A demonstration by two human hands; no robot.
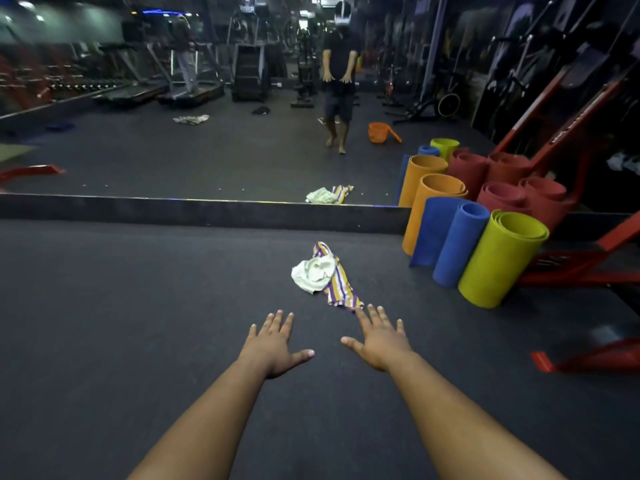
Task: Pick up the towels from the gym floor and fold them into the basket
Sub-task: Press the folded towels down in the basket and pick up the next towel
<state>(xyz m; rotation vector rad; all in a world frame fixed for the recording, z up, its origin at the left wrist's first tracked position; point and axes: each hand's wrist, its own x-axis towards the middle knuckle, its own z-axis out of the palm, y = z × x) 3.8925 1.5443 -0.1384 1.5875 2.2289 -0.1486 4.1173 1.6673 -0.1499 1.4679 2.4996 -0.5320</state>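
Towels [323, 273] lie crumpled on floor just beyond open, outstretched hands [325, 344].

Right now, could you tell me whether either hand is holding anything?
Nothing is held: left hand and right hand are open above the floor, short of the striped towel.

The dark rubber gym floor [138, 306] carries a crumpled pale green towel [313, 273] overlapping a purple-and-yellow striped towel [341, 289], just ahead of the right hand's [379, 341] fingertips. Rolled mats [485, 251] stand upright, farther right, beyond the hand.
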